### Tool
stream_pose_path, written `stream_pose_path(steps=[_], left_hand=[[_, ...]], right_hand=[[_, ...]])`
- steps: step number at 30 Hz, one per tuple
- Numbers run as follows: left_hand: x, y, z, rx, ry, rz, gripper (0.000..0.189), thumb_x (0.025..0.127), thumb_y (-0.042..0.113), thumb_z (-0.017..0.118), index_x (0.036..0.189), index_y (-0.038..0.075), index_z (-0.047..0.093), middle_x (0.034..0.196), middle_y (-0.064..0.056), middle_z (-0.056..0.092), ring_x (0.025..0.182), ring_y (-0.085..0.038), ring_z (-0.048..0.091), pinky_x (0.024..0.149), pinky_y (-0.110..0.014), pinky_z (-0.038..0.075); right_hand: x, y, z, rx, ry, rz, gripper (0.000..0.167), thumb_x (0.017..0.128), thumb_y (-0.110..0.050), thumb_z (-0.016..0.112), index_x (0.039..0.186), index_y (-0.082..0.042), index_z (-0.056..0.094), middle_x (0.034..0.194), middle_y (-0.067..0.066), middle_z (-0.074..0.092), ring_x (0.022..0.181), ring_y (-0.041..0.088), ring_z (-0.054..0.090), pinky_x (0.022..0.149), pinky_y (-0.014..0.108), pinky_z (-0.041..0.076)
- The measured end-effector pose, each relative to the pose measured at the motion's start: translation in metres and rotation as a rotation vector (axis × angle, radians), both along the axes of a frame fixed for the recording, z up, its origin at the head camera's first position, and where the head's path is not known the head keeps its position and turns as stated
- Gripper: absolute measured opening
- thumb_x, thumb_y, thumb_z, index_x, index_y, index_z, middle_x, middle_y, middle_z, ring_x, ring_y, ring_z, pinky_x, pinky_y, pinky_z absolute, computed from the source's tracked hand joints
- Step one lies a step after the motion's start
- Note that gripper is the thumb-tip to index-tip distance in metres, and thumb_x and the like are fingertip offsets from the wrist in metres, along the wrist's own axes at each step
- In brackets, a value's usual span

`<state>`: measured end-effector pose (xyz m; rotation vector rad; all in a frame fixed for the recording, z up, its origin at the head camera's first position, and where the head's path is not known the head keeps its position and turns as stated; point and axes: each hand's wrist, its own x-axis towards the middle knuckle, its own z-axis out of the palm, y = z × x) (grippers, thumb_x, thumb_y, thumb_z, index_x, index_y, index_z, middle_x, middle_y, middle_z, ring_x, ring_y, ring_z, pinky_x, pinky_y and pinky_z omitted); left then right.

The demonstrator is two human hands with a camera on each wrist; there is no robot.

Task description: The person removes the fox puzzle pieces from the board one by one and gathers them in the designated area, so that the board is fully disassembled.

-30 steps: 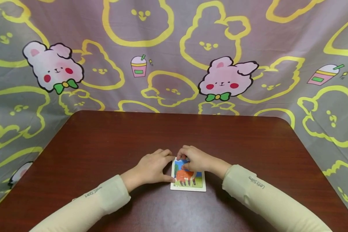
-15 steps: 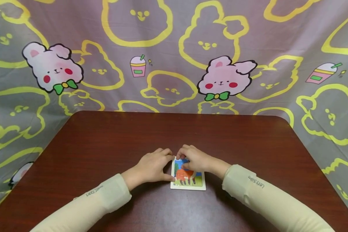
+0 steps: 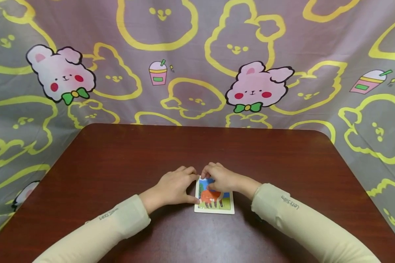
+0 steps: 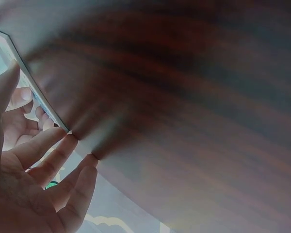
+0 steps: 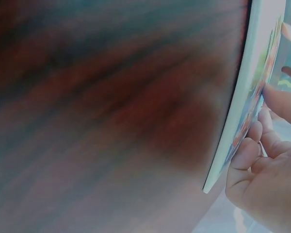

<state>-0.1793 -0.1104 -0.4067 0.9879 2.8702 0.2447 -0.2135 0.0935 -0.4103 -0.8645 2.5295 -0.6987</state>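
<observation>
A small picture puzzle [image 3: 228,205] in a white frame lies flat on the table, showing an orange, dark-legged animal on grass under blue sky. At its left edge rests my left hand [image 3: 174,188], thumb on the lower-left border and fingertips by the upper-left corner. The left wrist view shows those fingers [image 4: 53,158] fairly straight. Over the upper part, my right hand [image 3: 225,179] bends its fingers toward the top-left area. Its thumb [image 5: 281,103] touches the picture in the right wrist view. Whether it pinches a puzzle piece is hidden; the hand covers the picture's upper right.
The dark reddish-brown table [image 3: 135,149] extends around the puzzle to rounded far corners. A grey-pink curtain [image 3: 191,47] with yellow outlines and cartoon rabbits hangs behind and on both sides. Light sleeves [image 3: 128,217] cover both forearms.
Both hands keep nearly the same place on the puzzle. The whole view shifts slightly with the head.
</observation>
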Motion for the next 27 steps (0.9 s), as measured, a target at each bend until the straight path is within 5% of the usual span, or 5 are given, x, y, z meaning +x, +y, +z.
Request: stream_pose_path(steps=[19, 27], left_hand=[[0.0003, -0.0009, 0.0003, 0.003, -0.008, 0.006, 0.071, 0.073, 0.060, 0.080, 0.127, 0.016, 0.067, 0.118, 0.003, 0.060, 0.106, -0.018, 0.056, 0.070, -0.036, 0.054], [0.0010, -0.0001, 0.0004, -0.002, -0.017, 0.015, 0.073, 0.073, 0.060, 0.080, 0.129, 0.016, 0.066, 0.119, 0.003, 0.060, 0.108, -0.019, 0.056, 0.068, -0.036, 0.054]], right_hand=[[0.0009, 0.0017, -0.0029, -0.077, 0.026, 0.008, 0.031, 0.084, -0.003, 0.074, 0.112, -0.008, 0.062, 0.099, 0.003, 0.055, 0.093, 0.017, 0.046, 0.083, 0.031, 0.041], [-0.0008, 0.0042, -0.0030, -0.129, -0.023, 0.001, 0.024, 0.091, -0.004, 0.069, 0.111, -0.015, 0.063, 0.099, -0.001, 0.057, 0.092, 0.016, 0.053, 0.082, 0.032, 0.048]])
